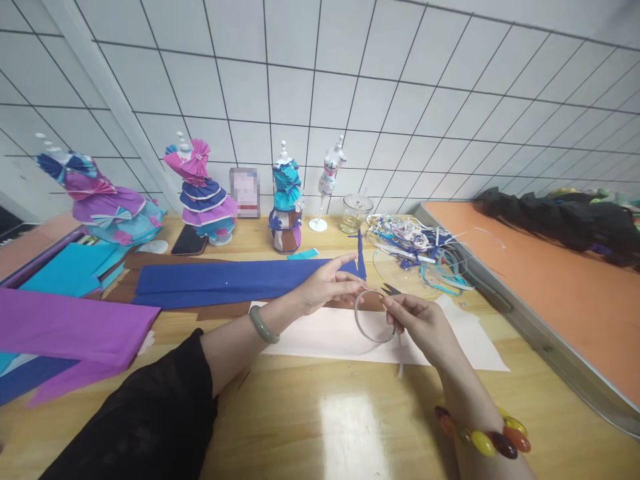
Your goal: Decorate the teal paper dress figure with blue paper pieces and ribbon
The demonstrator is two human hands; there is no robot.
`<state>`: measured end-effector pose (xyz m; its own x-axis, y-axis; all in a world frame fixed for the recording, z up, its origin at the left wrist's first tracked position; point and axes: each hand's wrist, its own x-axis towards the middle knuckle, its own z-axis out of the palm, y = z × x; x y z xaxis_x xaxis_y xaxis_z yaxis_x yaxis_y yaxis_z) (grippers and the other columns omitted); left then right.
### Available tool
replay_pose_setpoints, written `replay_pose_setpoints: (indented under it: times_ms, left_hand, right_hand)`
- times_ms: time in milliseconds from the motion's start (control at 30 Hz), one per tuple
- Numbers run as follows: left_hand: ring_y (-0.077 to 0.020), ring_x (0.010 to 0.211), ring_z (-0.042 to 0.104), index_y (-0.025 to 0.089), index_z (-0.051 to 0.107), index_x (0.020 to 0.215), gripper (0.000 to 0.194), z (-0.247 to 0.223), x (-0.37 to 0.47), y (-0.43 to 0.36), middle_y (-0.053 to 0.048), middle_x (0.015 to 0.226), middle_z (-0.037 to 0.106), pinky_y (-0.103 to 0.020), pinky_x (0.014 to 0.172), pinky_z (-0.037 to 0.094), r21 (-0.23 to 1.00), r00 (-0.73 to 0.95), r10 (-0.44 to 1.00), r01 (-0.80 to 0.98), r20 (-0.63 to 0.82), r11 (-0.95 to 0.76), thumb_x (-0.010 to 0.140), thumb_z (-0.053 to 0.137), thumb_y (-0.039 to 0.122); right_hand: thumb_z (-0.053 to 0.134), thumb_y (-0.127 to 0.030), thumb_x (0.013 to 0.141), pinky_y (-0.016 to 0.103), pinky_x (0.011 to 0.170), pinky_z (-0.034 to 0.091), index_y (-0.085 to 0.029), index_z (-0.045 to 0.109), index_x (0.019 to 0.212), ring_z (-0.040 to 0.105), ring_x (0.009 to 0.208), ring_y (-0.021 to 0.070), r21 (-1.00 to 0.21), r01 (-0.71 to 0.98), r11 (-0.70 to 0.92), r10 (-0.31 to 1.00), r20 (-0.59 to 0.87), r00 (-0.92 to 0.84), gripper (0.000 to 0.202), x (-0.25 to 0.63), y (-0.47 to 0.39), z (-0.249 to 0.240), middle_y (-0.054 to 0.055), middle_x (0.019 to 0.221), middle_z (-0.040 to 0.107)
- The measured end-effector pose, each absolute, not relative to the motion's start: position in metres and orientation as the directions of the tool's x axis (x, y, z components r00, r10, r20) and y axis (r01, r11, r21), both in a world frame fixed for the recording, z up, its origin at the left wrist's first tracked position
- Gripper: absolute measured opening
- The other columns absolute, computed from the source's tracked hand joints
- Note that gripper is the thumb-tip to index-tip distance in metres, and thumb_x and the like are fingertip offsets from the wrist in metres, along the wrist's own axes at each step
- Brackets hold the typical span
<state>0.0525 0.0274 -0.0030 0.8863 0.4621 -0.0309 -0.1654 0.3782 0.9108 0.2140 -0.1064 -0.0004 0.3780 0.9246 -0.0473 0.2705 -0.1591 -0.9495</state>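
My right hand (417,323) pinches a thin pale ring (359,320), which looks like a narrow roll of tape, at its right side. A short whitish strip (401,363) hangs below those fingers. My left hand (330,287) reaches in from the left with its fingers apart. Its fingertips are at the ring's upper left edge; whether they touch it I cannot tell. Beneath both hands lies a pale pink sheet (310,333). Dark scissor tips (390,289) show just behind the ring, the rest being hidden. Folded blue paper (200,283) lies behind my left forearm.
Several small dress forms stand along the wall, including one in a purple dress (107,200) and a bare one (330,173). A glass cup (356,212) and a pile of scraps (405,237) are behind. Purple paper (75,327) lies left; an orange-topped surface (540,287) borders the right.
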Motion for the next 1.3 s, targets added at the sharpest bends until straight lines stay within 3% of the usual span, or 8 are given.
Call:
replay_pose_setpoints:
  times_ms: [167, 367, 633, 767, 867, 967, 1067, 1300]
  left_hand:
    - [-0.0128, 0.075, 0.060, 0.019, 0.027, 0.134, 0.071, -0.005, 0.055, 0.033, -0.011, 0.097, 0.064, -0.024, 0.062, 0.043, 0.951, 0.825, 0.565, -0.151, -0.028, 0.269, 0.073, 0.064, 0.026]
    - [-0.0117, 0.072, 0.057, 0.011, 0.035, 0.127, 0.062, -0.010, 0.061, 0.037, -0.006, 0.085, 0.063, -0.021, 0.058, 0.044, 0.987, 0.605, 0.795, -0.094, -0.047, 0.130, 0.072, 0.062, 0.020]
    - [-0.0105, 0.072, 0.057, 0.013, 0.050, 0.108, 0.038, -0.004, 0.060, 0.033, -0.007, 0.089, 0.061, -0.021, 0.058, 0.043, 0.979, 0.651, 0.758, -0.130, -0.037, 0.159, 0.071, 0.060, 0.014]
    - [-0.0078, 0.070, 0.055, 0.012, 0.059, 0.094, 0.024, 0.002, 0.058, 0.024, -0.008, 0.095, 0.061, -0.019, 0.060, 0.042, 0.970, 0.736, 0.671, -0.090, -0.087, 0.225, 0.070, 0.060, 0.012]
    - [-0.0069, 0.070, 0.055, 0.012, 0.062, 0.091, 0.023, 0.004, 0.057, 0.018, -0.008, 0.097, 0.061, -0.021, 0.065, 0.044, 0.955, 0.798, 0.585, -0.039, -0.147, 0.294, 0.068, 0.060, 0.011]
    - [-0.0089, 0.074, 0.056, 0.012, 0.063, 0.089, 0.022, 0.004, 0.057, 0.013, -0.008, 0.092, 0.062, -0.024, 0.069, 0.044, 0.946, 0.834, 0.526, -0.013, -0.168, 0.323, 0.068, 0.061, 0.012]
    - [-0.0099, 0.075, 0.056, 0.011, 0.064, 0.088, 0.021, 0.003, 0.058, 0.010, -0.008, 0.088, 0.064, -0.023, 0.067, 0.043, 0.954, 0.848, 0.512, -0.025, -0.138, 0.300, 0.067, 0.061, 0.011]
    - [-0.0143, 0.081, 0.060, 0.011, 0.064, 0.093, 0.026, -0.002, 0.060, 0.010, -0.010, 0.092, 0.066, -0.025, 0.069, 0.045, 0.975, 0.866, 0.492, -0.022, -0.092, 0.220, 0.067, 0.061, 0.010]
  right_hand:
    - [0.060, -0.053, 0.070, 0.024, 0.044, 0.040, -0.016, 0.061, 0.063, 0.047, 0.043, 0.0113, -0.924, 0.348, -0.156, 0.925, -0.014, 0.380, 0.037, 0.219, -0.106, -0.001, 0.002, 0.051, 0.057]
    - [0.058, -0.049, 0.073, 0.025, 0.047, 0.043, -0.016, 0.065, 0.065, 0.052, 0.045, 0.0130, -0.846, 0.481, -0.230, 0.947, -0.081, 0.310, 0.035, 0.229, -0.105, -0.015, 0.002, 0.053, 0.061]
    - [0.053, -0.043, 0.076, 0.026, 0.045, 0.039, -0.017, 0.073, 0.078, 0.055, 0.043, 0.0163, -0.632, 0.690, -0.353, 0.920, -0.099, 0.379, 0.033, 0.243, -0.104, -0.027, 0.000, 0.043, 0.059]
    - [0.055, -0.045, 0.075, 0.029, 0.052, 0.044, -0.018, 0.071, 0.082, 0.060, 0.056, 0.0199, -0.596, 0.740, -0.313, 0.887, 0.096, 0.452, 0.032, 0.237, -0.104, -0.024, 0.006, 0.065, 0.069]
    - [0.055, -0.042, 0.078, 0.030, 0.057, 0.046, -0.017, 0.068, 0.089, 0.059, 0.062, 0.0179, -0.659, 0.744, -0.110, 0.832, 0.348, 0.432, 0.030, 0.223, -0.104, -0.018, 0.009, 0.083, 0.069]
    - [0.054, -0.034, 0.081, 0.030, 0.060, 0.046, -0.019, 0.065, 0.089, 0.057, 0.066, 0.0168, -0.614, 0.782, 0.107, 0.791, 0.530, 0.307, 0.021, 0.206, -0.104, -0.010, 0.008, 0.083, 0.066]
    - [0.053, -0.029, 0.082, 0.031, 0.061, 0.047, -0.021, 0.063, 0.092, 0.057, 0.070, 0.0174, -0.561, 0.804, 0.198, 0.765, 0.601, 0.232, 0.016, 0.197, -0.104, -0.007, 0.007, 0.082, 0.063]
    - [0.054, -0.026, 0.082, 0.032, 0.062, 0.047, -0.021, 0.059, 0.094, 0.057, 0.068, 0.0168, -0.494, 0.847, 0.199, 0.735, 0.646, 0.204, 0.014, 0.195, -0.103, -0.011, 0.007, 0.083, 0.062]
